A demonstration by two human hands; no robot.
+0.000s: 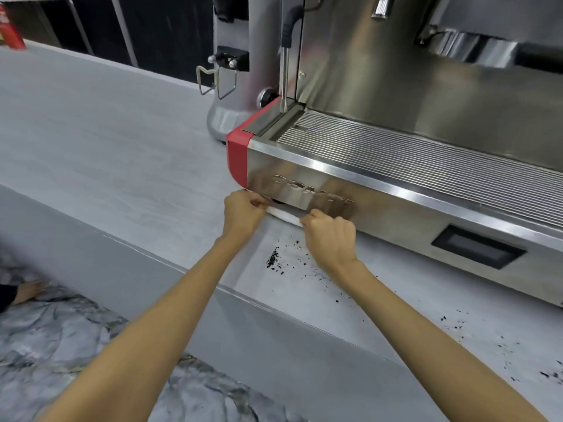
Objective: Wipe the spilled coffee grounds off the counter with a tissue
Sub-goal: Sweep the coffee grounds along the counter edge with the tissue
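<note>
Both hands (pixel 286 222) pinch tissue (pixel 285 215) taut beside espresso machine (pixel 396 190); grounds (pixel 274 258) on counter (pixel 106 153).

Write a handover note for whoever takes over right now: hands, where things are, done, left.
Left hand: pinched shut on one end of the tissue.
Right hand: pinched shut on the other end; tissue stretched between them at the foot of the espresso machine.
Coffee grounds: scattered on the counter near the right wrist, more along the front edge to the right.
Done: tissue in hand.
Left: wipe all grounds; none look cleared.
</note>
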